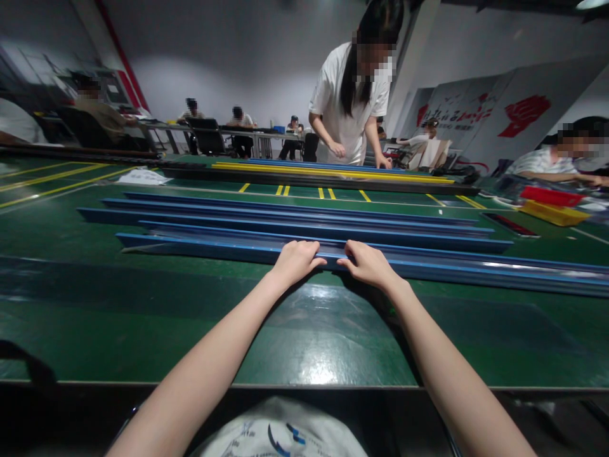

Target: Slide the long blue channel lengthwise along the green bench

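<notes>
A long blue channel strip point(451, 265) lies across the green table point(304, 355), running past the right edge of the view. My left hand point(299, 259) grips its near wall, fingers curled over the top edge and thumb on the front. Just to the right, my right hand point(366, 260) holds the same wall in a matching way, a small gap between the two thumbs. Behind this strip, more blue channel strips point(295, 222) lie roughly parallel to it. A clear plastic sheet point(118, 285) lies flat on the table nearer to me.
Yellow strips point(333, 171) and a dark strip point(323, 182) lie farther back, where a co-worker point(354, 108) stands leaning over. At right are a phone point(511, 225), a yellow tray point(554, 213) and a red tray point(552, 195). White papers point(137, 177) lie at back left.
</notes>
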`<state>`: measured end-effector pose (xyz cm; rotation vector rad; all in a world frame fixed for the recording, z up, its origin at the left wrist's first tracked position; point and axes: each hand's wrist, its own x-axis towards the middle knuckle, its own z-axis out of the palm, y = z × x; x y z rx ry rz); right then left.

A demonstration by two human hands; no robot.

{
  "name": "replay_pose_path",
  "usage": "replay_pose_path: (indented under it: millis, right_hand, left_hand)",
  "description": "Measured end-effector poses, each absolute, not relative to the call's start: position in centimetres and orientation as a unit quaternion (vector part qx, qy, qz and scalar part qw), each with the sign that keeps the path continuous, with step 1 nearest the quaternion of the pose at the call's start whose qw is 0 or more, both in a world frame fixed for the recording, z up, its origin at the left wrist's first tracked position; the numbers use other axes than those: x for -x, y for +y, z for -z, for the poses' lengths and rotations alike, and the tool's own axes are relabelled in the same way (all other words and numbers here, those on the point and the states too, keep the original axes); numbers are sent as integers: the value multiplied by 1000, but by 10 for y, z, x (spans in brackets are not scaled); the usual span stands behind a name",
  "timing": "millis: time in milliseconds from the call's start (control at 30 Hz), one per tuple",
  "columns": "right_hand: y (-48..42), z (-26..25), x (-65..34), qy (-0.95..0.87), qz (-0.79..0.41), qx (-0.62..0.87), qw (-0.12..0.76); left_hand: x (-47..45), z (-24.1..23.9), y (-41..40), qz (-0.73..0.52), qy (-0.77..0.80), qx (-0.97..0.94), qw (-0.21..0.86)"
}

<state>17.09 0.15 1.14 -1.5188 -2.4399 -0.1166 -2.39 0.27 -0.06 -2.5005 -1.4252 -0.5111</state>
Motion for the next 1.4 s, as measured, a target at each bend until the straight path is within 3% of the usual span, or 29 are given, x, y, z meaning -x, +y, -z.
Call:
replay_pose_path:
  millis: [533,1033,1400]
  right_hand:
    - [3,-12,-169,-834,51,545,68]
    - [2,-15,-170,-841,43,531,92]
    - [1,-15,-170,-841,43,532,92]
  left_hand:
    - [23,-2,2,156,-492,850,108]
    - [25,-3,1,218,-461,850,131]
    - [25,-1,4,254,-462,848,56]
